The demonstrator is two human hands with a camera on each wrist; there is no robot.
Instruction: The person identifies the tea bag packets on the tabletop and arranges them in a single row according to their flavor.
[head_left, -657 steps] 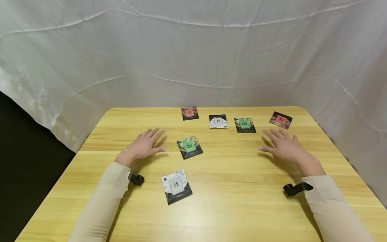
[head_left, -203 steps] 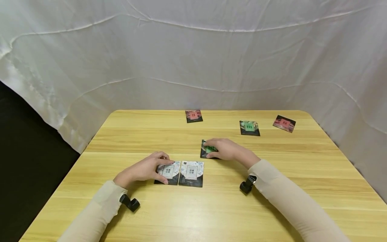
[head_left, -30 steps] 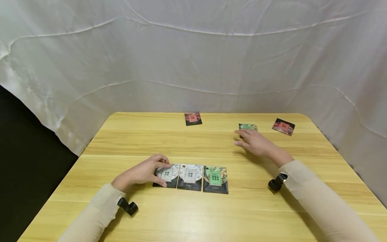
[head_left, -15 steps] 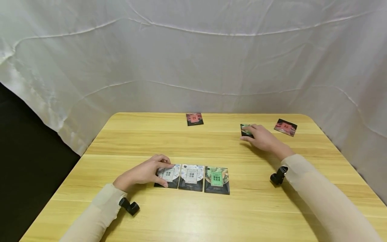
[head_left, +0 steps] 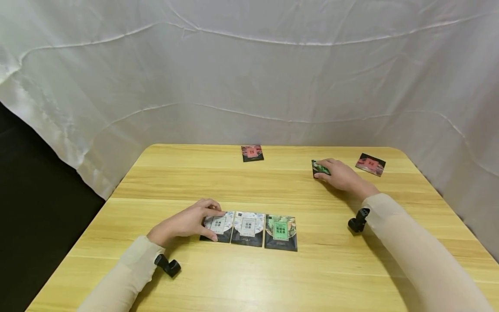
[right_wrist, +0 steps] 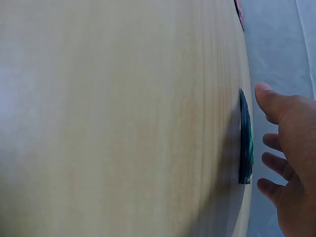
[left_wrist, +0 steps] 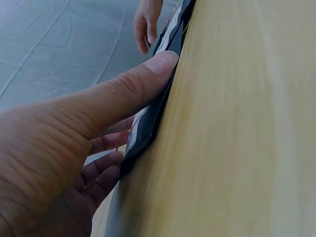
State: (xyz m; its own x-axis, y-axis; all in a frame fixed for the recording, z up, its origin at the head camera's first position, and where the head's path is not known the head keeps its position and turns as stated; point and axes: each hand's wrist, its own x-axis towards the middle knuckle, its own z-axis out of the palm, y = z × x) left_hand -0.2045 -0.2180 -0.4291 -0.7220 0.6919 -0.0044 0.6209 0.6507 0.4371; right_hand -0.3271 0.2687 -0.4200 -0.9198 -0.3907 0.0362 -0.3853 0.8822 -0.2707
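Observation:
A white-and-black tea sachet [head_left: 218,224] lies at the left end of a row on the table. My left hand [head_left: 191,220] holds it, thumb at its near edge and fingers at the far and left edges. Beside it lie a second white tea sachet [head_left: 248,226] and a green tea sachet [head_left: 280,229]. Farther back, my right hand [head_left: 340,174] is over another green tea sachet [head_left: 320,167], covering its right part in the head view. In the right wrist view the spread fingers and thumb stand just off that sachet [right_wrist: 246,143].
Two red tea sachets lie at the back of the wooden table [head_left: 175,173]: one near the middle [head_left: 252,153], the other at the right [head_left: 371,164], beyond my right hand. A pale curtain [head_left: 249,78] hangs behind the table's far edge.
Since long before, two white sachets and a green one have come into a row in front. Over the last second my right hand has moved onto the back green sachet; my left has stayed.

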